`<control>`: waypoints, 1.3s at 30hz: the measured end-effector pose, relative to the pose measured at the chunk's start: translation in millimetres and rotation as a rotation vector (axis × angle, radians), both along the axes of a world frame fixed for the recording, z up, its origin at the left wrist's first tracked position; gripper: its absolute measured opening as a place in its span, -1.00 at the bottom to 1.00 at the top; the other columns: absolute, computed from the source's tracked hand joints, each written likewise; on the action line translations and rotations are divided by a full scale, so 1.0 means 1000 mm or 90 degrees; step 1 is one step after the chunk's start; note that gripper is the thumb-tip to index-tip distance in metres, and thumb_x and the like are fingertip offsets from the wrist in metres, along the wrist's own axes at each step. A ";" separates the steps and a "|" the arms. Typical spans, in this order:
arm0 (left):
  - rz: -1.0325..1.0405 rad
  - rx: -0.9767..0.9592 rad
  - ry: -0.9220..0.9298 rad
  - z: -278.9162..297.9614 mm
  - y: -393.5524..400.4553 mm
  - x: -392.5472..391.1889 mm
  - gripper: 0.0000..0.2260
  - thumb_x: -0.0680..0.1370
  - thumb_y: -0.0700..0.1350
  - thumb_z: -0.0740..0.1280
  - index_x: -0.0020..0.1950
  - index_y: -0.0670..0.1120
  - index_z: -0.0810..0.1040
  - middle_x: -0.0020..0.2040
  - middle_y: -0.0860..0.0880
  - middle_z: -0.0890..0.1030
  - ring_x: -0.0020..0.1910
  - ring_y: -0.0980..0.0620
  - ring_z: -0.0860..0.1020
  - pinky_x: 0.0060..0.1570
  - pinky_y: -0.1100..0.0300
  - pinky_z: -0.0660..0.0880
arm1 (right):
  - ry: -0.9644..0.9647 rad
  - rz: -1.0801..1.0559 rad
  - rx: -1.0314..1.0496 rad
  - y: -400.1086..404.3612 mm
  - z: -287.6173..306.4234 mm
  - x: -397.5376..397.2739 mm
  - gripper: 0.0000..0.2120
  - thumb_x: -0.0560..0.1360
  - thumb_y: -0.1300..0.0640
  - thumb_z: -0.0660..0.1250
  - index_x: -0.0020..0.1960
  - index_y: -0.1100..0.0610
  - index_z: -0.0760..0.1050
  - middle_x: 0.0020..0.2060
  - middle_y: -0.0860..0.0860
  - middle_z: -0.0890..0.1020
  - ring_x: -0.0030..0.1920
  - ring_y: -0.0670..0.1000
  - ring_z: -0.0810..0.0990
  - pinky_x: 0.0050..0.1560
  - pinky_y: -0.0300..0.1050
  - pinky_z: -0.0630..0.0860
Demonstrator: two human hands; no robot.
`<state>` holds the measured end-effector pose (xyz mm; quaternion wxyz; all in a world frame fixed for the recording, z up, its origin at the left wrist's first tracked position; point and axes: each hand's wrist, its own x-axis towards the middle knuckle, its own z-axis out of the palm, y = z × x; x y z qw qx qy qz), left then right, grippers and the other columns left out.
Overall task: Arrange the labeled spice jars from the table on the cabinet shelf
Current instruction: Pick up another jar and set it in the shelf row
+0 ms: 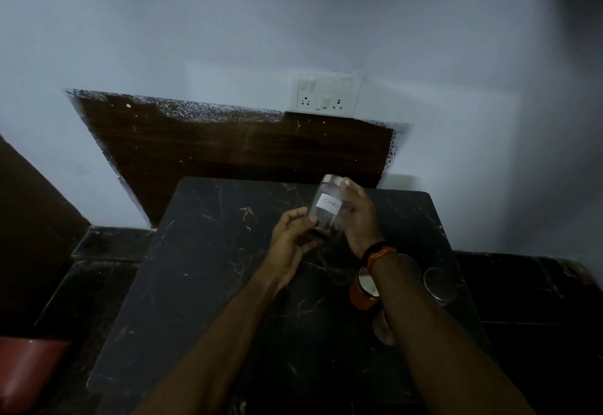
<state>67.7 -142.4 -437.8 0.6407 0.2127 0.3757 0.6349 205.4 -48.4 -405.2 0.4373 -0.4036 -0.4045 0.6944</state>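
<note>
A clear glass spice jar [327, 209] with a metal lid, a white handwritten label and dark spice at its bottom is held tilted above the black marble table [208, 284]. My left hand [292, 241] grips its lower end from the left. My right hand [360, 219] holds its upper side, fingers reaching the lid. More jars stand on the table's right part: one with orange-red powder [361, 294], partly hidden by my right forearm, a clear one [440, 284] further right, and another [383, 328] mostly hidden under the arm. No cabinet shelf is in view.
A white wall with a switch and socket plate [328, 95] rises behind the table, above a dark wooden panel [228, 147]. Dark floor tiles surround the table. A red cushion [26, 372] sits at lower left, and a dark brown furniture edge [29, 212] stands at left.
</note>
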 end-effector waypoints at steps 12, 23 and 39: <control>-0.046 0.096 0.016 0.046 0.026 -0.009 -0.40 0.40 -0.19 0.55 0.39 -0.15 0.43 0.28 -0.23 0.60 0.29 -0.26 0.56 0.19 -0.11 0.56 | 0.056 0.034 0.083 0.021 0.061 -0.003 -0.44 0.44 -0.02 0.44 0.40 0.04 0.42 0.26 0.16 0.56 0.15 0.16 0.64 0.05 0.09 0.62; -0.052 0.233 0.151 0.163 0.075 -0.018 -0.45 0.42 -0.27 0.51 0.37 -0.21 0.43 0.23 -0.20 0.63 0.25 -0.18 0.61 0.16 -0.01 0.60 | 0.055 -0.019 0.264 0.056 0.180 -0.004 -0.43 0.40 -0.10 0.46 0.35 0.07 0.50 0.27 0.17 0.58 0.14 0.11 0.65 0.09 0.05 0.62; -0.062 0.417 0.319 0.321 0.125 -0.037 -0.49 0.40 -0.23 0.55 0.31 -0.12 0.49 0.18 -0.17 0.66 0.21 -0.15 0.63 0.13 0.03 0.60 | 0.070 -0.035 0.468 0.076 0.344 -0.007 -0.46 0.44 -0.08 0.38 0.38 0.06 0.47 0.26 0.11 0.61 0.19 0.08 0.63 0.10 -0.04 0.59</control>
